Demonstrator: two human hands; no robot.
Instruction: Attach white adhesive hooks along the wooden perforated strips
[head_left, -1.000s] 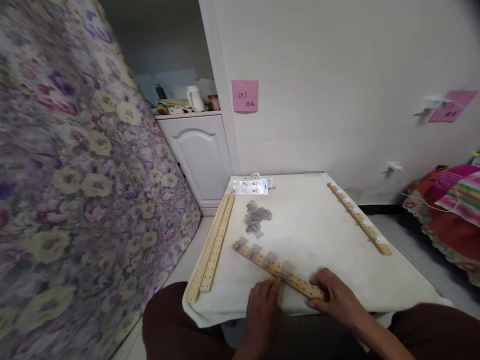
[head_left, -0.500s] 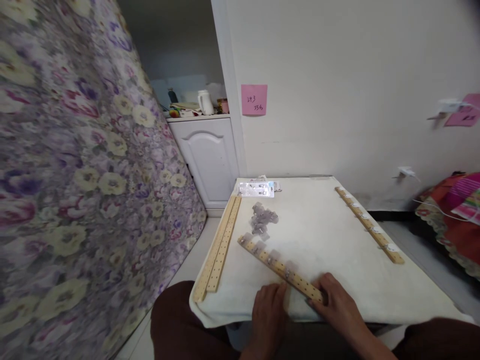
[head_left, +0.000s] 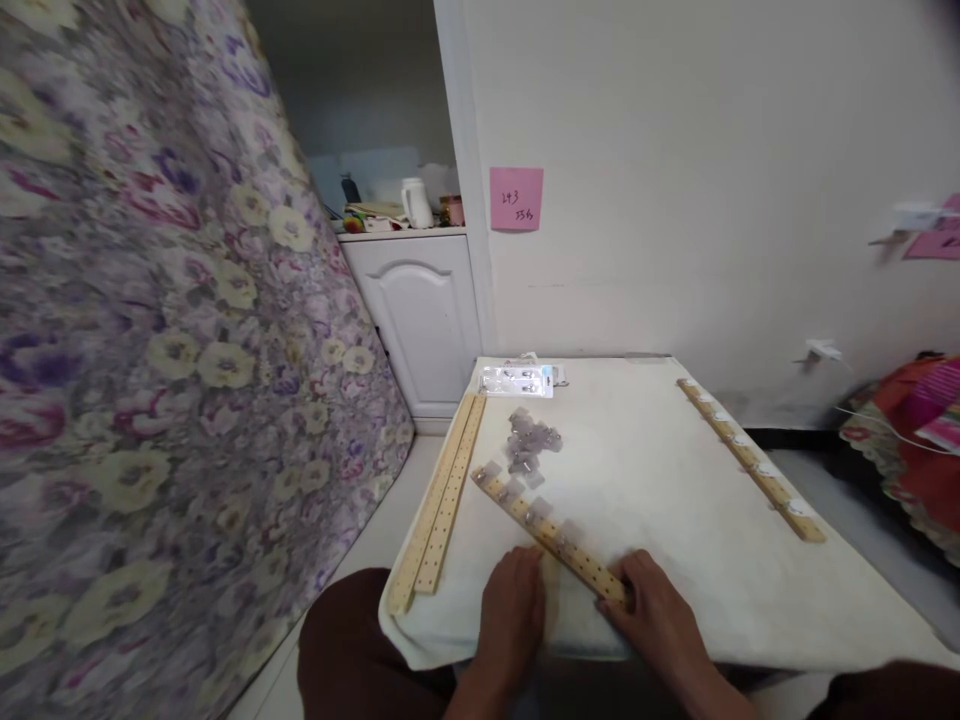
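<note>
A perforated wooden strip [head_left: 583, 568] lies slantwise at the front of the cloth-covered table, with several small clear pieces with metal fittings [head_left: 531, 514] along it. Its near right end is pinched between the thumb and fingers of my right hand [head_left: 654, 608]. My left hand [head_left: 513, 606] is closed, fingers curled together, beside the strip's near edge; whatever its fingers hold is hidden. Just beyond the strip is a loose heap of the same clear pieces [head_left: 528, 440].
Two bare perforated strips [head_left: 442, 520] lie along the table's left edge. Another strip [head_left: 750, 462], bearing round white pieces, lies at the right. A clear blister pack [head_left: 516, 381] rests at the back left. A flowered curtain [head_left: 187, 380] hangs at left; a wall [head_left: 615, 180] stands behind.
Both hands have shifted slightly left, and the strip held by my right hand has moved left with them. The camera view has turned a little.
</note>
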